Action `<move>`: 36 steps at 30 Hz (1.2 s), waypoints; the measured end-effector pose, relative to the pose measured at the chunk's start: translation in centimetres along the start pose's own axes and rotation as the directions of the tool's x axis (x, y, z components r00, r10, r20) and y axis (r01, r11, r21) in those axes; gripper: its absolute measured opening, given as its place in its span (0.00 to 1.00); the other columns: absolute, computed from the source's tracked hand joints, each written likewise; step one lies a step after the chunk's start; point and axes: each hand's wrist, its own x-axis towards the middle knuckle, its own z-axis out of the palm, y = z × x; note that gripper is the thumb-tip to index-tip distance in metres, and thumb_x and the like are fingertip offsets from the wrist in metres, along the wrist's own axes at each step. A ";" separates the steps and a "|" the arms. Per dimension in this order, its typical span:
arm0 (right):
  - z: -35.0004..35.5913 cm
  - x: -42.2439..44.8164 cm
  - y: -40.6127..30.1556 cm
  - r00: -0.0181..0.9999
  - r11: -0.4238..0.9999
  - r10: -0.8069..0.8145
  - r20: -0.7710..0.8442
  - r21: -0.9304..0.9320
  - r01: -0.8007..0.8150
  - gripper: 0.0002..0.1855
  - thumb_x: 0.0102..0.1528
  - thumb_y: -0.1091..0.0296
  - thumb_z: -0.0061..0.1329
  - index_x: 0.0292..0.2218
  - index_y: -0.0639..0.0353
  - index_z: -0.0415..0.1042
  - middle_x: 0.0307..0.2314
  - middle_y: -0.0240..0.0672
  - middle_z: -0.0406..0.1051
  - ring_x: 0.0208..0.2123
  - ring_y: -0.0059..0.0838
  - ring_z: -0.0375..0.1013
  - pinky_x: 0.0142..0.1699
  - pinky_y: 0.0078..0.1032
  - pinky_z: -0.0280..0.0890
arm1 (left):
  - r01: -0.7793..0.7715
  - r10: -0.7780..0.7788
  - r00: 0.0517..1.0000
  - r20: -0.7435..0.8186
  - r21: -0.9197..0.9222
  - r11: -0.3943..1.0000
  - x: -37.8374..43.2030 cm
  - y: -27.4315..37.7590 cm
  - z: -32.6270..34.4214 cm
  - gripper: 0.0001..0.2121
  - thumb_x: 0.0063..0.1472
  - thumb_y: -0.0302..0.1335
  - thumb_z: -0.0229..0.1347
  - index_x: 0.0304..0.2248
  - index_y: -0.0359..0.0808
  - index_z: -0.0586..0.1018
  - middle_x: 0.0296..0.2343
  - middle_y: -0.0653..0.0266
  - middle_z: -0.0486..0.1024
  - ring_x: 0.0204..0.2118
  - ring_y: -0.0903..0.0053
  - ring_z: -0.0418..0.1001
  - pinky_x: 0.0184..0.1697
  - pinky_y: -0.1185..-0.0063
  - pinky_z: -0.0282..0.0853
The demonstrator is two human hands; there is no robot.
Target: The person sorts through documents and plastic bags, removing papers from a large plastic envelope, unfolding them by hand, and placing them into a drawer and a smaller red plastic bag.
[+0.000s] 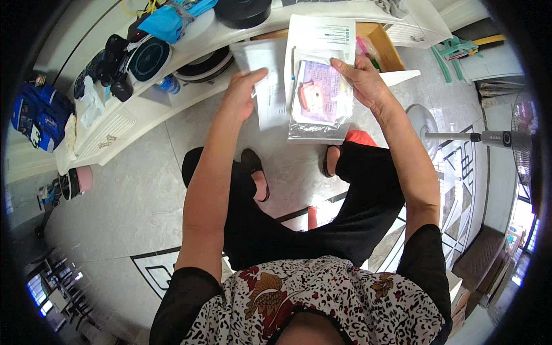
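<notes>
Held up in my right hand [364, 79] is a clear plastic bag [319, 133], my thumb lying over its edge. Inside the bag shows a purple printed sheet [330, 84] with a small pinkish-orange item [311, 97] on it. Behind the bag stands a white printed sheet or booklet [321, 32] bearing writing, which seems to be in the same grip. My left hand [243, 92] grips a whitish printed paper or sleeve [271, 86], blurred, just left of the bag. Beyond both hands an open drawer [390, 49] holds a pink and green item [368, 51] in clear wrap.
A white cabinet [142, 101] runs along the far left side, with an induction cooktop [149, 59], a blue bag [172, 21] and a black round object [243, 13] on top. To the right stands a fan [496, 138]. A blue backpack [41, 114] is at far left.
</notes>
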 end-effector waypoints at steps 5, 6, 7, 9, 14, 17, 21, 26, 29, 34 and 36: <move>1.4 -0.2 1.4 0.999 0.986 0.010 -0.052 -0.168 -0.019 0.17 0.50 0.69 0.48 0.39 0.71 0.67 0.31 0.39 0.70 0.30 0.22 0.69 0.35 0.18 0.66 | 0.143 -0.110 0.982 0.151 -0.226 0.964 -0.5 -0.2 1.9 0.17 0.55 0.31 0.50 0.40 0.28 0.69 0.36 0.59 0.71 0.38 0.74 0.70 0.42 0.77 0.65; 1.5 -0.2 1.5 0.999 0.984 0.002 -0.048 -0.179 -0.010 0.16 0.50 0.68 0.49 0.38 0.71 0.67 0.30 0.39 0.70 0.29 0.21 0.69 0.34 0.18 0.65 | 0.200 -0.159 0.975 0.154 -0.304 0.932 -0.8 0.0 2.6 0.19 0.56 0.33 0.50 0.42 0.28 0.67 0.38 0.59 0.70 0.41 0.73 0.68 0.44 0.77 0.64; 1.6 -0.3 1.5 0.999 0.982 -0.006 -0.044 -0.190 -0.002 0.16 0.50 0.68 0.49 0.38 0.70 0.68 0.29 0.39 0.70 0.28 0.21 0.69 0.33 0.18 0.65 | 0.204 -0.162 0.974 0.157 -0.303 0.931 -0.9 0.0 3.1 0.19 0.56 0.33 0.50 0.42 0.28 0.67 0.38 0.59 0.70 0.41 0.73 0.68 0.44 0.77 0.64; 1.9 -0.4 1.8 0.998 0.984 -0.023 -0.062 -0.179 0.011 0.15 0.49 0.66 0.50 0.35 0.70 0.69 0.27 0.35 0.71 0.25 0.19 0.68 0.31 0.17 0.64 | 0.213 -0.094 0.931 0.352 -0.316 0.925 -1.1 -0.1 3.9 0.22 0.56 0.36 0.50 0.46 0.29 0.64 0.41 0.58 0.68 0.44 0.73 0.66 0.47 0.76 0.61; 1.9 0.0 3.2 0.984 0.969 -0.122 -0.132 -0.232 0.089 0.16 0.48 0.66 0.52 0.35 0.70 0.68 0.26 0.36 0.71 0.24 0.19 0.68 0.29 0.16 0.63 | 0.049 -0.031 0.949 0.313 -0.051 0.997 -0.5 -1.7 3.7 0.18 0.48 0.19 0.55 0.41 0.27 0.69 0.36 0.58 0.71 0.37 0.74 0.70 0.42 0.77 0.65; 2.2 0.3 3.7 0.914 0.926 -0.323 -0.244 -0.280 0.253 0.16 0.47 0.66 0.53 0.34 0.70 0.68 0.24 0.36 0.70 0.24 0.20 0.67 0.29 0.17 0.63 | 0.020 -0.001 0.956 0.293 -0.063 0.998 0.1 -2.0 3.3 0.18 0.48 0.21 0.56 0.41 0.28 0.69 0.36 0.57 0.71 0.38 0.73 0.70 0.43 0.76 0.64; 2.1 -0.1 3.6 0.639 0.687 -0.682 -0.357 -0.614 0.390 0.16 0.46 0.66 0.53 0.33 0.67 0.66 0.24 0.36 0.68 0.25 0.22 0.66 0.29 0.18 0.63 | 0.033 -0.016 0.981 0.194 -0.082 0.996 0.3 -1.6 2.7 0.17 0.49 0.20 0.55 0.41 0.28 0.69 0.36 0.56 0.71 0.39 0.73 0.70 0.44 0.75 0.64; 2.1 -2.1 3.2 0.813 0.722 -0.528 -0.246 -0.634 0.277 0.20 0.42 0.62 0.57 0.33 0.65 0.66 0.24 0.39 0.67 0.24 0.26 0.66 0.29 0.20 0.62 | -0.040 0.077 0.984 0.158 -0.226 0.973 0.2 -1.3 2.7 0.18 0.48 0.17 0.54 0.41 0.29 0.68 0.37 0.56 0.71 0.40 0.70 0.70 0.45 0.74 0.64; 3.4 -2.4 3.7 0.764 0.532 -0.633 -0.124 -0.787 0.313 0.25 0.38 0.59 0.60 0.33 0.65 0.66 0.27 0.40 0.66 0.26 0.29 0.67 0.31 0.24 0.63 | -0.032 0.081 0.979 0.187 -0.250 0.968 0.5 -1.2 2.4 0.18 0.49 0.16 0.53 0.42 0.30 0.69 0.38 0.57 0.70 0.40 0.71 0.69 0.46 0.73 0.64; 3.7 -2.0 4.7 0.751 0.421 -0.654 -0.093 -0.869 0.259 0.25 0.32 0.61 0.63 0.27 0.65 0.65 0.22 0.34 0.61 0.23 0.27 0.62 0.30 0.22 0.61 | -0.048 0.092 0.981 0.173 -0.245 0.968 0.1 -1.0 2.7 0.17 0.51 0.20 0.52 0.43 0.30 0.67 0.40 0.56 0.69 0.42 0.70 0.68 0.46 0.73 0.64; 3.6 -1.9 4.7 0.779 0.471 -0.619 -0.102 -0.842 0.263 0.22 0.33 0.63 0.63 0.26 0.65 0.65 0.23 0.33 0.61 0.23 0.24 0.62 0.30 0.21 0.60 | -0.052 0.094 0.981 0.168 -0.239 0.970 0.1 -0.9 2.8 0.18 0.52 0.23 0.53 0.44 0.29 0.66 0.40 0.55 0.68 0.42 0.69 0.68 0.46 0.72 0.64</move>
